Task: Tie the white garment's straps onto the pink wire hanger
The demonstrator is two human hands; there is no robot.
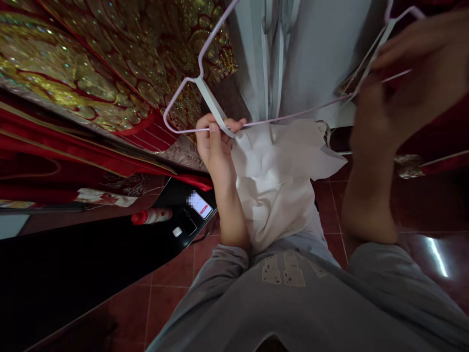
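A pink hanger [298, 116] spans from the left of centre to the upper right. A white strap [212, 102] loops over its left shoulder. My left hand [218, 142] is closed around the hanger's bottom bar and the lower end of that strap. White cloth [271, 171] hangs below the bar, in front of my body. At the upper right my right hand [414, 83] is blurred, near the hanger's right end and a second white strap [377, 49]; whether its fingers hold anything cannot be made out.
Red and gold sequined garments [84, 63] hang at the left. White garments [315, 54] hang behind the hanger. On a black table [91, 254] at the lower left lie a red-capped bottle [152, 216], a lit phone [201, 204], a dark device and a small white case [177, 231]. The floor [168, 269] is red tile.
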